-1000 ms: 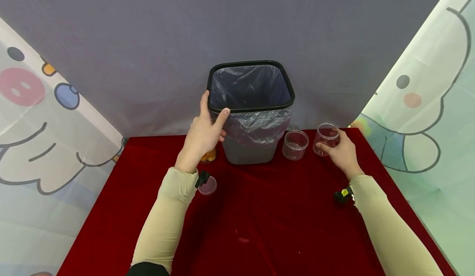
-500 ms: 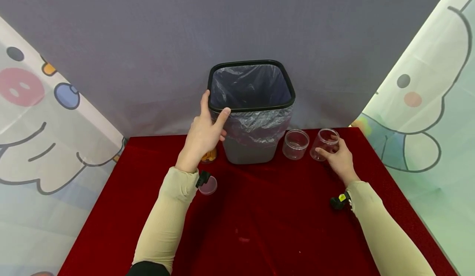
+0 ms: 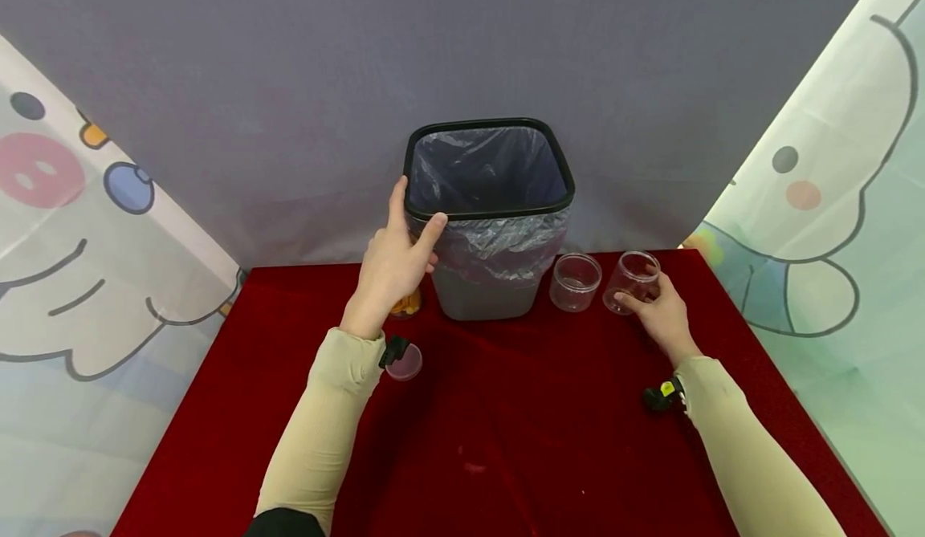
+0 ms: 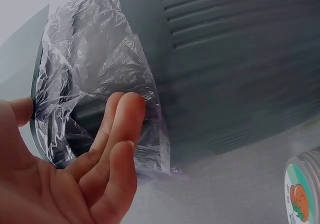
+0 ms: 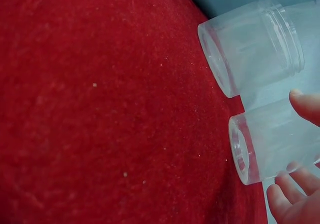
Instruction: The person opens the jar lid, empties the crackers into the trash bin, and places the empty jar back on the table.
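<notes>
A grey trash can [image 3: 486,300] with a black rim and a clear plastic liner [image 3: 499,242] stands at the back of the red-covered table. My left hand [image 3: 390,268] rests at its front left corner, thumb and forefinger spread along the rim. In the left wrist view, the other fingers [image 4: 131,121] lie against the liner. To the right, my right hand [image 3: 663,312] holds a clear plastic jar [image 3: 627,278], thumb on one side and fingers on the other. Beside it stands a second clear jar [image 3: 574,284], without a lid. The right wrist view shows the held jar [image 5: 272,144] upright at the cloth.
Partly behind my left hand stands a jar with orange contents [image 3: 408,304]; its fruit label [image 4: 299,199] shows in the left wrist view. A round pinkish lid [image 3: 406,363] lies near my left wrist. A grey backdrop [image 3: 289,120] rises behind the table.
My right hand has moved the clear jar slightly down and left, nearer the second jar, and has stayed almost still over the last half second. My left hand keeps its place.
</notes>
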### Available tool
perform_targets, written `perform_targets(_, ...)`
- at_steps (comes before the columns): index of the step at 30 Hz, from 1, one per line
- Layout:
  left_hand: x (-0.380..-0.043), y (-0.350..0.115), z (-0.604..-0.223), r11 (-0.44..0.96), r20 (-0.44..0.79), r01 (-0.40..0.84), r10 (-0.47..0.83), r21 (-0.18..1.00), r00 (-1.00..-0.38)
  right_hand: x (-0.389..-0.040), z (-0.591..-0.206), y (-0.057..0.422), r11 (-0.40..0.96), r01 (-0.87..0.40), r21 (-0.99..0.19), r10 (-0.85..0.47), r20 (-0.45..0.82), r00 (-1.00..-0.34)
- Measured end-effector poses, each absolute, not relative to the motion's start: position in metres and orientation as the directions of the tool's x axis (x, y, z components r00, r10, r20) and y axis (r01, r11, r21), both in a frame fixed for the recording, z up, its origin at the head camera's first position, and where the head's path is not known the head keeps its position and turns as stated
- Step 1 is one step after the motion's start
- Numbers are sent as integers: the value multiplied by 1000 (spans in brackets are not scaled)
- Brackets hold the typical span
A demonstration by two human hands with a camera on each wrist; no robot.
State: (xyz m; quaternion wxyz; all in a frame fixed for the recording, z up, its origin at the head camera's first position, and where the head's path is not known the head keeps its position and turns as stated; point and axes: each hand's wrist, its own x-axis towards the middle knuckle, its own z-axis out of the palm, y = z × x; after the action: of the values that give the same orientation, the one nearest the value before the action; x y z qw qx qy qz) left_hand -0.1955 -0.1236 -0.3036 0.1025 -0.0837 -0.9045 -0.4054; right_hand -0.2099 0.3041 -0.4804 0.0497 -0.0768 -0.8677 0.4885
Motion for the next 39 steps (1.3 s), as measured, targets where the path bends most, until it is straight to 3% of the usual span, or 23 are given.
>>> perform_targets(15, -186, -140, -316, 609, 398, 380, 113, 696, -910, -192, -482, 306, 573, 6, -820, 137, 89, -987)
perform_targets(23, -180, -161, -338, 610, 497, 445, 94, 656, -862, -173, -484, 306, 518, 66, -853, 155, 18, -988)
perform_targets(31, -181, -188, -370, 653, 470, 362, 10, 665, -882, -151, -480, 304, 503, 126, -855, 176, -41, -984)
perform_targets(39, -198, -206, -400, 724, 305, 192, -27, 663, -952, -133, -482, 293, 492, 88, -866, 116, -35, -993)
